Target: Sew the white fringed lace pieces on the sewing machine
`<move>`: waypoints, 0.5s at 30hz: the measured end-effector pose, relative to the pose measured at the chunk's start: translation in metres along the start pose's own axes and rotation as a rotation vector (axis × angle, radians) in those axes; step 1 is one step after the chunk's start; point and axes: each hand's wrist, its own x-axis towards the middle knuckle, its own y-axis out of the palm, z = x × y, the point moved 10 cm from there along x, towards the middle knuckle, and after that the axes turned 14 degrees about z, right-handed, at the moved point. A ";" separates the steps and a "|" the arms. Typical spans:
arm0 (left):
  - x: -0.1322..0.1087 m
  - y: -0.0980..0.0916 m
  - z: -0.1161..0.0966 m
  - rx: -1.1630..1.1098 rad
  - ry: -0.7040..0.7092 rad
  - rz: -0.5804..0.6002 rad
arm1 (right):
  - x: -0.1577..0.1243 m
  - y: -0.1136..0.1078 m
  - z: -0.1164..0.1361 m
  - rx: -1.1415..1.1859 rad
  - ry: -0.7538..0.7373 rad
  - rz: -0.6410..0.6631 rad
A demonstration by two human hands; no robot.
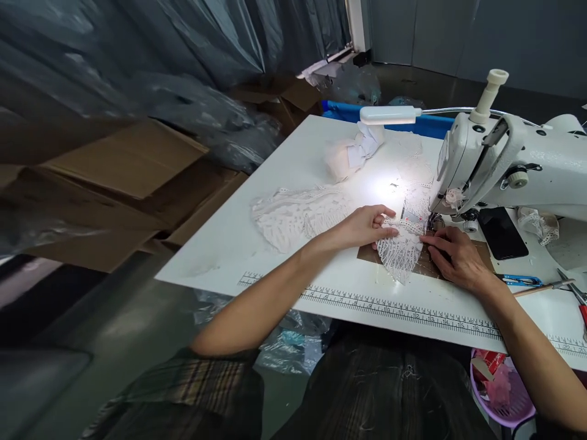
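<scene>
A white lace piece (400, 252) hangs over the brown plate at the sewing machine, its scalloped end toward me. My left hand (369, 226) pinches the left edge of this lace between thumb and fingers. On the right, my right hand (454, 255) lies low over the plate with fingers stretched out and slightly apart, the index tip touching the lace edge. The presser foot (430, 223) of the white sewing machine (486, 160) stands just beyond those fingertips. Whether the needle is in the lace cannot be made out.
More white lace (298, 214) lies left, and a pale fabric bundle (355, 150) behind. A black phone (502, 233), blue thread snips (521, 280) and red-handled scissors (583, 308) lie right. A ruler strip (385, 305) runs along the front edge. Cardboard boxes (128, 156) stand left.
</scene>
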 end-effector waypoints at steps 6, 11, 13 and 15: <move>-0.001 0.001 -0.003 0.032 0.005 0.006 | 0.003 0.011 -0.002 -0.114 0.055 0.078; -0.001 0.002 -0.004 0.051 0.025 0.020 | 0.002 0.008 -0.005 -0.021 0.104 0.101; -0.001 0.002 -0.002 0.049 0.032 0.019 | -0.001 0.004 -0.008 0.081 0.113 0.087; -0.001 0.001 -0.001 0.065 0.041 0.014 | -0.002 0.002 -0.011 0.153 0.126 0.074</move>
